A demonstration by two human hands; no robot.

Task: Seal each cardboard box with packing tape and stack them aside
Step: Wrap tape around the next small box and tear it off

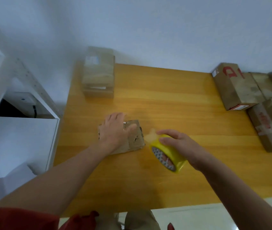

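Pressing box [136, 140], left hand [113, 132] splayed; right hand [181, 145] curls round tape [173, 154] (carton [234, 87] reads "A").

We recorded a small cardboard box [134, 138], worn and punctured, lying flat near the middle of the table [165, 97]. A yellow tape roll [169, 152] was held tilted just right of it. A stack of boxes [98, 75] stood at the table's far-left corner. Further boxes [236, 87] lay along its right edge.

Smooth wooden table [173, 97], matt corrugated cardboard box [136, 138] — rough-edged, glossy yellow plastic tape roll [173, 151]
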